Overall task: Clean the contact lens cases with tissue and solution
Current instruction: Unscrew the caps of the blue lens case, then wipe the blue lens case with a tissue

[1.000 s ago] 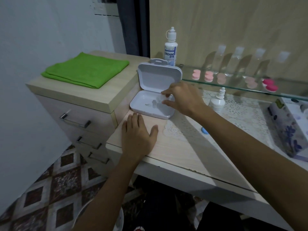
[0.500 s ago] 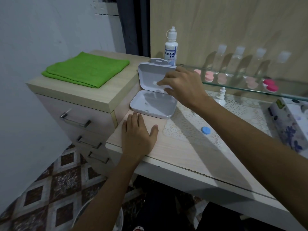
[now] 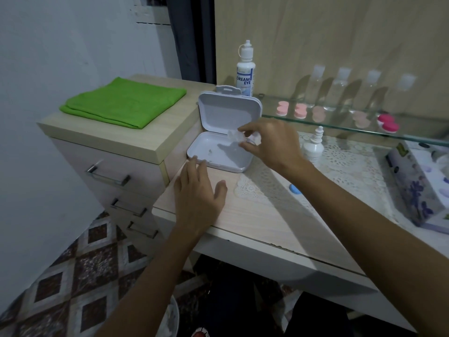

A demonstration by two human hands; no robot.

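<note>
Right grip (image 3: 268,142) pinched on clear lens case (image 3: 234,136) (above open white box (image 3: 218,154)); left grip (image 3: 198,190) flat, empty.

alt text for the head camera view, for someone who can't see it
A person's right hand pinches a small clear lens case above an open white box on a desk, while the left hand rests flat beside it. A solution bottle stands behind the box.

matt plastic box (image 3: 220,152), glass shelf (image 3: 340,122), cloth towel (image 3: 124,103)
</note>
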